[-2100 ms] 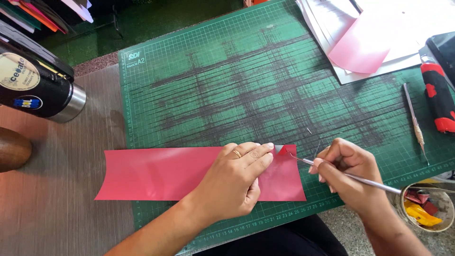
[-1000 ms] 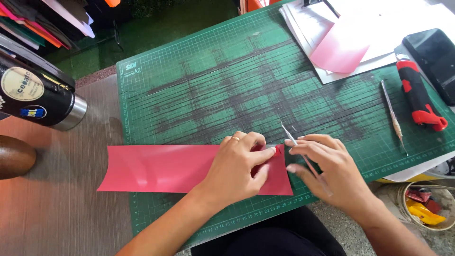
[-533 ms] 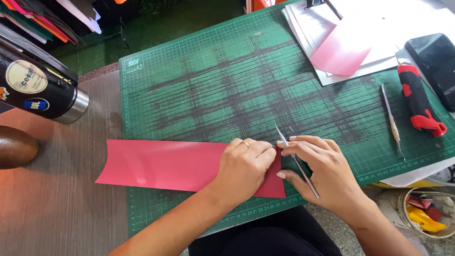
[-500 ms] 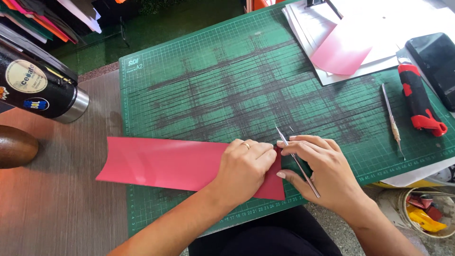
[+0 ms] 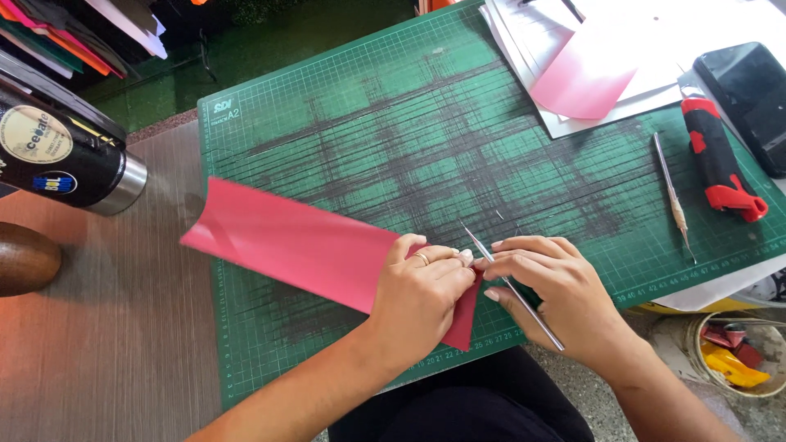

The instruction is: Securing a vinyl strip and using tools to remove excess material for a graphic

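A long pink paper strip (image 5: 286,241) lies across the green cutting mat (image 5: 409,139), its left end curling up off the mat. My left hand (image 5: 422,286) grips the strip's right end, fingers pinched over the paper. Right beside it, my right hand (image 5: 544,286) holds a thin metal rod tool (image 5: 512,286) slanted along the fingers, its tip pointing up-left near the paper's edge. The fingertips of both hands touch at the strip's end.
A black and steel flask (image 5: 65,151) lies at the left, a brown rounded object (image 5: 24,258) below it. At the right are a red-and-black cutter (image 5: 720,160), a thin stylus (image 5: 671,196), a dark phone (image 5: 749,90), white sheets with pink paper (image 5: 585,78), and a scrap cup (image 5: 737,356).
The strip has turned: its left end has lifted and swung up the mat, and it now lies slanted. Both hands stay together at its right end.
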